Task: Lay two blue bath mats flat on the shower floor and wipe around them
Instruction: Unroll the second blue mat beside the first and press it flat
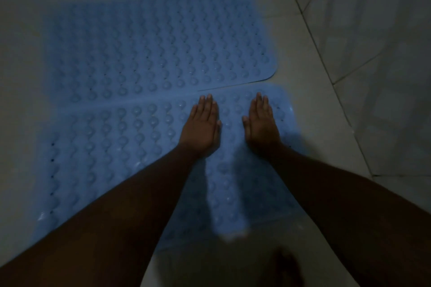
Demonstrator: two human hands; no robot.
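Fingers (207,105) flat, extended and holding nothing on both hands, left hand (202,129) and right hand (262,124) pressed palm-down on near mat's (105,147) far right end; far mat (151,49) directly beyond fingertips, long axes left to right, seam overlapping.

Both arms bare, extended forward and down, converging toward centre frame. Left hand (202,127) flat, palm down, fingers straight and held together, thumb tucked along the inner side — nothing held. Right hand (261,121) same pose: palm down, fingers together pointing forward, thumb slightly out toward the left hand. Hands sit side by side, near each other but not touching, fingertips at roughly the same level. Wrists straight, in line with the forearms. Left forearm comes in from lower left, right forearm from lower right — dim light, detail limited.
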